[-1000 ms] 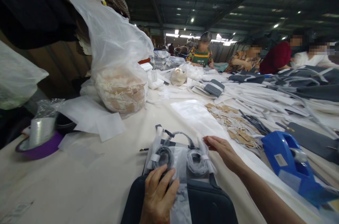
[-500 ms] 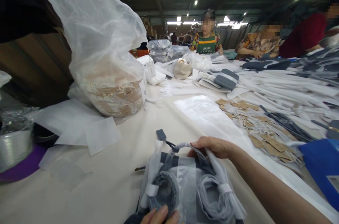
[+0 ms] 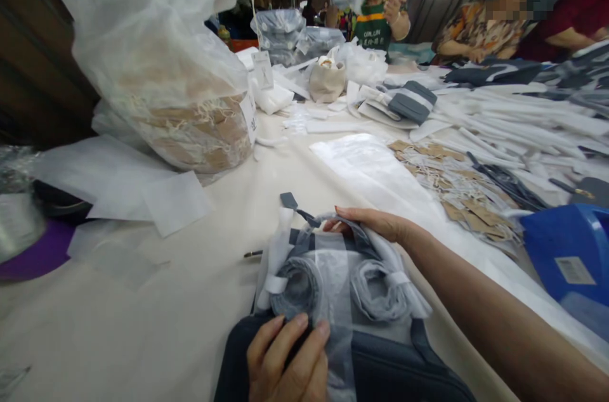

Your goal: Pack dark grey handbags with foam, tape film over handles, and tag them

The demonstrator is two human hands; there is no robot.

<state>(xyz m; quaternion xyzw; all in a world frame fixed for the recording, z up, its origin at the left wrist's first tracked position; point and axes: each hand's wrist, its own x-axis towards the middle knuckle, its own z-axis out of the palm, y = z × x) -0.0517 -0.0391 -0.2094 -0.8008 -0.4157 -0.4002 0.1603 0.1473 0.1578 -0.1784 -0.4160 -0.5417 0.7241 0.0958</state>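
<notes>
A dark blue-grey backpack (image 3: 394, 361) lies in front of me, its top handle pointing away. Its two shoulder straps are coiled in thin wrapping: one left coil (image 3: 281, 304) and one right coil (image 3: 397, 304), each with a white band. A translucent strip (image 3: 335, 300) runs down between them. My left hand (image 3: 290, 357) rests on the backpack just below the left coil, fingers stretched out. My right hand (image 3: 375, 221) curls around the wrapped top handle (image 3: 359, 234), its fingertips partly hidden behind it. A small grey tag (image 3: 288, 200) hangs off beside the handle.
A big plastic bag of brown tags (image 3: 200, 136) stands at left beside white sheets (image 3: 176, 199). Right of me lie a plastic sheet (image 3: 361, 161), loose brown tags (image 3: 447, 174), a blue container (image 3: 566, 243) and white strips (image 3: 518, 116). Co-workers are across the table.
The view has tipped down, showing more of the backpack. My left hand shows more fully, below the left coil. A co-worker across the table has raised a plastic-wrapped item.
</notes>
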